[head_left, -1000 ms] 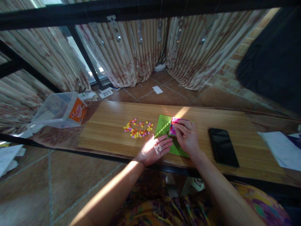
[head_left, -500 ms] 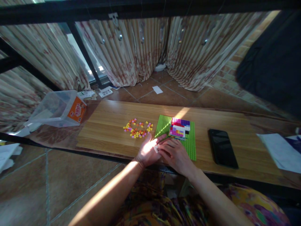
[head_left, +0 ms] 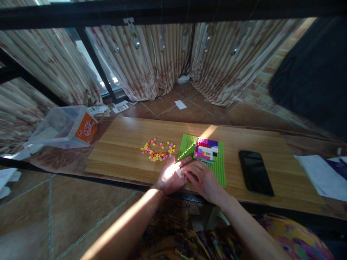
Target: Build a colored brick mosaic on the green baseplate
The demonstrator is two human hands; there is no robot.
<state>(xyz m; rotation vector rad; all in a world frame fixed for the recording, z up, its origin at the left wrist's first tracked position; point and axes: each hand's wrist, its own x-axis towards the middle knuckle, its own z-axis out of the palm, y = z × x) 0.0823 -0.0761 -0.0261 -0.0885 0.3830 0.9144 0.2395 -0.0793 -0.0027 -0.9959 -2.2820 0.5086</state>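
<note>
My left hand (head_left: pixel 169 177) is palm up with its fingers stretched out, holding a few small white building bricks (head_left: pixel 179 173) in sunlight. Over that palm, my right hand (head_left: pixel 204 179) has its thumb and fingers pinched together at one of the white bricks; its fingertips partly hide it. Just beyond my hands lies a green baseplate (head_left: pixel 221 169). A block of built-up bricks (head_left: pixel 206 143) in red, purple, white, pink and yellow stands on it. Loose yellow, orange and pink bricks (head_left: pixel 155 156) are spread on the wood to the left.
A black phone (head_left: pixel 256 172) lies on the wooden table (head_left: pixel 121 144), right of the baseplate. White papers (head_left: pixel 320 175) are at the far right. A clear plastic box (head_left: pixel 61 126) with an orange label stands at the left end. Curtains hang behind.
My right fingertips have shifted slightly on the left palm, and more of the white bricks there shows. The view has tilted a little; the baseplate and loose bricks stay put.
</note>
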